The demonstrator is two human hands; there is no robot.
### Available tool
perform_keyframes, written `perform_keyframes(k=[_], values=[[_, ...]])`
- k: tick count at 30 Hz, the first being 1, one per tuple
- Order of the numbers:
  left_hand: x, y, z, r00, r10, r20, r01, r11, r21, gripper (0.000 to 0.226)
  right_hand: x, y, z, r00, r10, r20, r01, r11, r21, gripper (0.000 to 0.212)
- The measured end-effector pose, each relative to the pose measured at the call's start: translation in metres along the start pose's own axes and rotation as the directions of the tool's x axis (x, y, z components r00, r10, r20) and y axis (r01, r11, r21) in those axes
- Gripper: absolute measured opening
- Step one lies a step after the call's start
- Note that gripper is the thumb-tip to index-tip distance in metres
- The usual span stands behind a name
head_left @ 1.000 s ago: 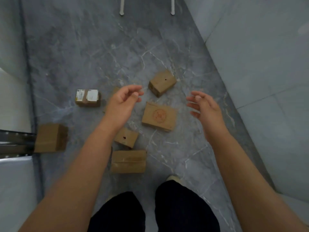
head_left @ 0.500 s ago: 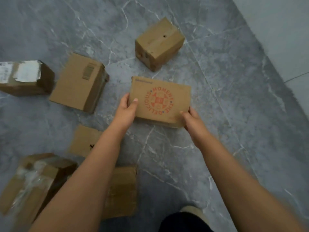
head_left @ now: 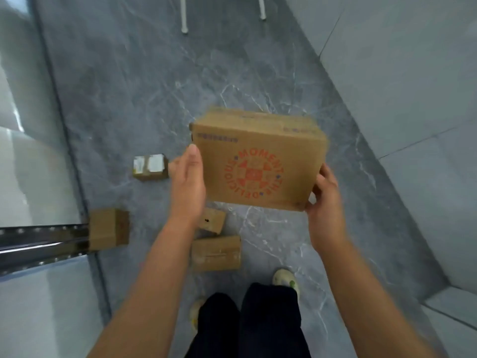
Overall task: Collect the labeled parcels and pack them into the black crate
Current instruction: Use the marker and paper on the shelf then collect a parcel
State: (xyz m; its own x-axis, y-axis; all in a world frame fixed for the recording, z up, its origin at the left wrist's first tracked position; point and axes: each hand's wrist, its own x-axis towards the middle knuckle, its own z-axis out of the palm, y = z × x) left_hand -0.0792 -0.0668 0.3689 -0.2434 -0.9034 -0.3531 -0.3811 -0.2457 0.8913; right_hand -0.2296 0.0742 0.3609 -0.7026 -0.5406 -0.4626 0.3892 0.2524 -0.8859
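Note:
I hold a brown cardboard parcel with a round red "Delicious Moment" print [head_left: 255, 164] up off the floor, tilted toward me. My left hand [head_left: 188, 180] presses its left side and my right hand [head_left: 324, 195] grips its lower right corner. On the grey marble floor lie a small parcel with white labels [head_left: 149, 167], a small plain box with a black mark [head_left: 213, 220], a taped flat box [head_left: 216, 252] and a taller box [head_left: 109, 229] at the left. No black crate is in view.
A chrome rail [head_left: 38, 241] juts in from the left, ending at the taller box. Pale walls [head_left: 413, 99] close in on the right and glass panels on the left. Two white legs [head_left: 183, 15] stand far ahead. My feet [head_left: 285, 277] are below.
Both hands closed on the printed parcel on the floor and lifted it. The view has risen from a crouch close to the floor back to standing height.

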Motion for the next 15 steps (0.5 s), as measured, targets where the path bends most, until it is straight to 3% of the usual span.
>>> perform_keyframes(k=[3,7,9,11,13,15], values=[[-0.042,0.102,-0.042,0.997,0.02,0.079,-0.006,0.985,-0.173,0.072,-0.054,-0.098,0.001,0.999,-0.033,-0.003,0.033,0.997,0.076,0.049],[-0.099,0.208,-0.076,0.972,0.146,0.186,-0.089,0.955,-0.283,0.063,-0.114,-0.216,-0.006,0.98,-0.198,0.036,0.191,0.972,0.135,0.048],[-0.125,0.253,-0.085,0.967,0.193,0.164,-0.138,0.944,-0.299,0.064,-0.135,-0.27,-0.011,0.956,-0.283,0.074,0.273,0.955,0.117,0.037],[-0.148,0.295,-0.09,0.954,0.283,0.095,-0.245,0.925,-0.291,0.06,-0.151,-0.315,-0.018,0.93,-0.354,0.103,0.338,0.93,0.144,0.047],[-0.166,0.328,-0.09,0.902,0.422,0.089,-0.372,0.867,-0.332,0.043,-0.161,-0.35,-0.03,0.907,-0.41,0.101,0.387,0.902,0.191,0.062],[-0.181,0.347,-0.09,0.823,0.549,0.145,-0.477,0.807,-0.349,0.048,-0.17,-0.377,-0.044,0.891,-0.447,0.084,0.421,0.88,0.221,0.063]])
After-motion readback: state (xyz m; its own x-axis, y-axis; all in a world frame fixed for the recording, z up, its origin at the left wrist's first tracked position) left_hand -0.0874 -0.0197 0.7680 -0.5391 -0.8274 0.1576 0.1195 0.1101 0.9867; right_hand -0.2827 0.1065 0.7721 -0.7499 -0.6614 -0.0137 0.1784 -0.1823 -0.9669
